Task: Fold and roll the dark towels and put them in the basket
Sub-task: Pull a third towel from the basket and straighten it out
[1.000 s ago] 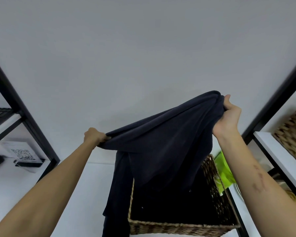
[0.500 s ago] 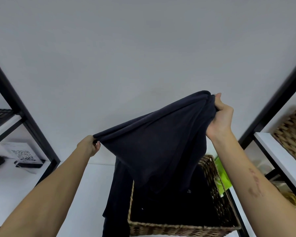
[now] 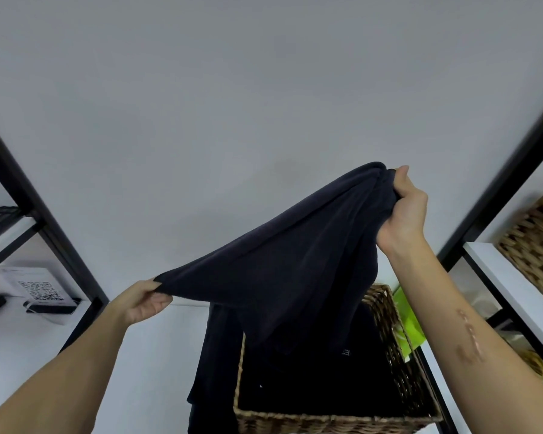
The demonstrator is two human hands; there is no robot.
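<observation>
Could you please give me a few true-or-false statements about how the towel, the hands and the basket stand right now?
1. Both hands grip the dark towel. True: the left hand pinches one end and the right hand bunches the other.
2. The right hand is lower than the left. False: it is higher.
3. The towel is already rolled. False: it hangs spread between the hands.
4. The wicker basket sits below the towel. True.
5. The basket holds only green cloth. False: dark fabric fills it; a green item lies outside it.
</observation>
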